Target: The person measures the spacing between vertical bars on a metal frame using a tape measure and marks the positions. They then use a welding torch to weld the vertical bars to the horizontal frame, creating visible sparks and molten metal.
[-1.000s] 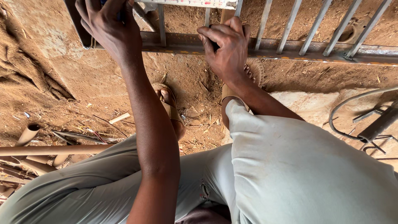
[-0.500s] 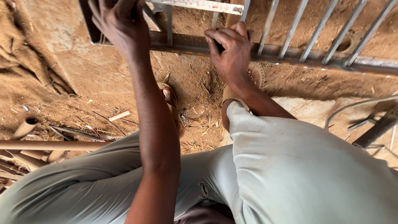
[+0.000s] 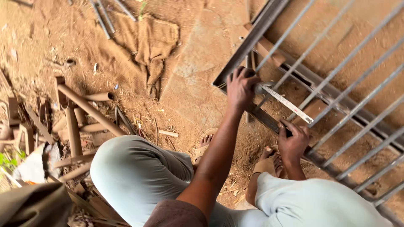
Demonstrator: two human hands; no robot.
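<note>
On dusty brown ground, seen from the head camera, a metal grille frame [image 3: 336, 105] of thin parallel bars lies flat, with its corner toward the person. The left hand [image 3: 240, 87] rests on that corner, its fingers [image 3: 244, 75] curled over the dark angle-iron edge and pressed together, gripping the frame. Just to the right of those fingers, one end of a flat metal ruler [image 3: 287, 104] touches the hand; the ruler runs slantwise across the bars toward the other hand. The right hand [image 3: 293, 140] sits on the frame's lower rail, below the ruler's far end, fingers bent and close together; whether they pinch anything small I cannot tell, since the fingertips are hidden against the rail.

Below both hands the person's 2 knees in pale trousers [image 3: 139, 172] fill the foreground, with sandalled feet [image 3: 206, 143] between them. Well away to the left of the left fingers lies a heap of rusty pipe offcuts [image 3: 75, 122], and above that a crumpled brown sack cloth [image 3: 153, 42] on the dirt.
</note>
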